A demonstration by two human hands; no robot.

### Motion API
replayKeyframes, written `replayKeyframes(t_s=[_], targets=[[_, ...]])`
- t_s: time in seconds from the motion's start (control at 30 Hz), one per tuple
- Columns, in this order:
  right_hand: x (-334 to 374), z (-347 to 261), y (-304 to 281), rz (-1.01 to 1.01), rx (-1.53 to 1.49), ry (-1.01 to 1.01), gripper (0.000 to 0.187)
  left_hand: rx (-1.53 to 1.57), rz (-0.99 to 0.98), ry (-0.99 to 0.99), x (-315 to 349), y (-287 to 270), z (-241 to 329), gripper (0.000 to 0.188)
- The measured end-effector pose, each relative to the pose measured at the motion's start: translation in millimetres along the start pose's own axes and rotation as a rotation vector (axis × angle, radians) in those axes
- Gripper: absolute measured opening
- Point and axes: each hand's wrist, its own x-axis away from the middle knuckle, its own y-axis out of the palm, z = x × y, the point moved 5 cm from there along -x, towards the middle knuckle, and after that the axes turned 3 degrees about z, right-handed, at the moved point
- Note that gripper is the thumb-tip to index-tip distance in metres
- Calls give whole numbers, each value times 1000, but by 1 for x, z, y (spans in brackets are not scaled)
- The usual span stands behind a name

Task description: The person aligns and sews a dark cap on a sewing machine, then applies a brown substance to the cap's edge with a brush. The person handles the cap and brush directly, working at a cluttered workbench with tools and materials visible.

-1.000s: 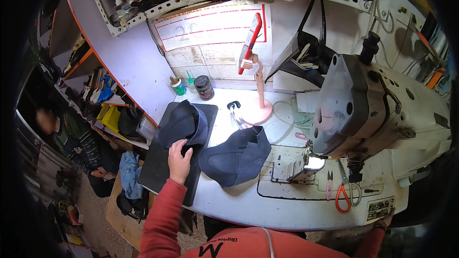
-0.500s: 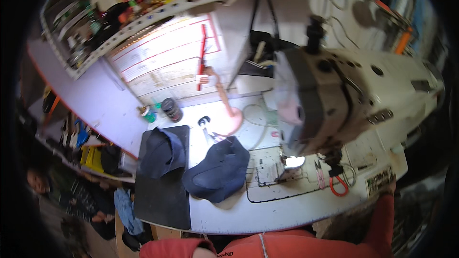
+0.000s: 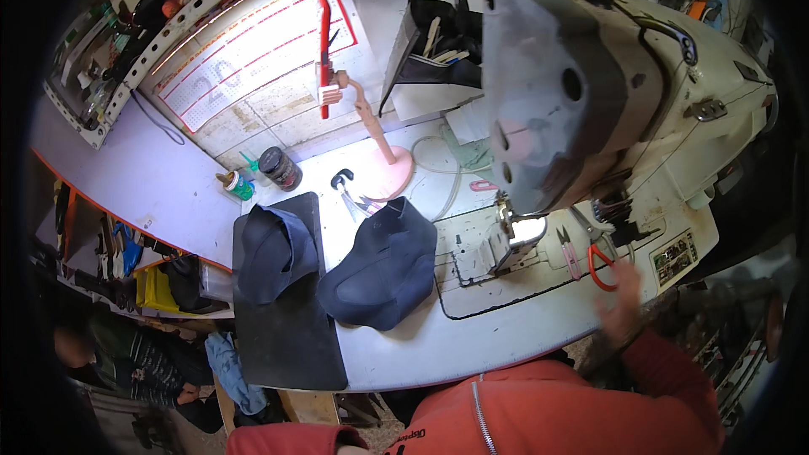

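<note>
My right hand (image 3: 622, 310) reaches over the front of the white sewing table, beside red-handled scissors (image 3: 602, 268). It is smeared by motion, so I cannot tell whether its fingers hold anything. Pink-handled snips (image 3: 569, 254) lie just left of the scissors. Of my left arm only the red sleeve (image 3: 282, 440) shows at the lower edge; the hand is cut off. One dark blue sewn fabric piece (image 3: 383, 274) rests on the table left of the needle plate. Another dark blue piece (image 3: 274, 257) lies on a black board (image 3: 291, 345).
A large sewing machine (image 3: 624, 93) fills the right. Behind the fabric stand a pink lamp stand (image 3: 389, 170), a dark jar (image 3: 280, 168) and a green-white bottle (image 3: 239, 187). A perforated metal shelf (image 3: 211, 13) hangs above. At lower left a person (image 3: 135, 362) sits nearby.
My right hand has come from the table's right edge leftward to the red-handled scissors. The head view has shifted, so the table appears higher. The fabric pieces stay where they were.
</note>
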Motion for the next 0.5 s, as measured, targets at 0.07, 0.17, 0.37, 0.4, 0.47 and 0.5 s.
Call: replayKeyframes(t_s=[0.07, 0.17, 0.37, 0.4, 0.47, 0.5], targets=[[1, -69, 19, -8, -281, -224, 60, -148, -8, 163, 3, -5, 13, 31], [-10, -124, 42, -119, -482, -299, 44, 81, -118, -84, 20, -9, -6, 28], [-67, -209, 69, -838, -1065, 26, 27, -28, -219, -590, 49, -15, -68, 29], [-80, -236, 54, -938, -1279, -116, 31, -33, -232, -668, 55, -14, -77, 30], [-93, -286, 6, -1067, -1697, -358, 31, -36, -255, -780, 65, -13, -90, 30], [-95, -311, -18, -1183, -1851, -490, 25, -27, -262, -828, 70, -13, -96, 30]])
